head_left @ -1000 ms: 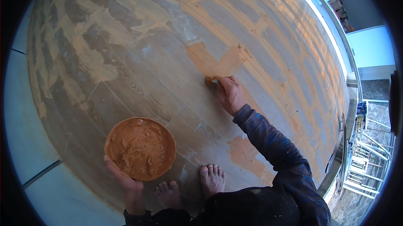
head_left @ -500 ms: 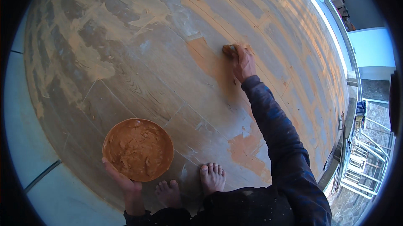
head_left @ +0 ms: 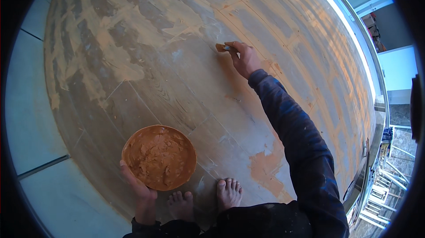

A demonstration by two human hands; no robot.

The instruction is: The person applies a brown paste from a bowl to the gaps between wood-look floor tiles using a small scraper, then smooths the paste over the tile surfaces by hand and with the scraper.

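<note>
A round bowl full of thick orange-brown filler paste rests in my left hand, whose thumb and palm support its lower left side. My right hand reaches far out over the wood-look plank floor, closed around a small putty knife. Brown paste covers the outer end of the knife, and a bit of bare metal shows by my fingers. Whether the blade touches the floor I cannot tell. A fresh paste smear lies on the planks beside my right forearm.
My bare feet stand on the planks near the bowl. Dried, pale tan filler streaks spread over the far and left floor. Pale tiles border the left side. A glass door track and white metal frames lie at the right.
My right hand has moved left and slightly farther out with the putty knife. The orange paste patch that lay beside it is now mostly gone from the floor. The bowl sits slightly farther right in view.
</note>
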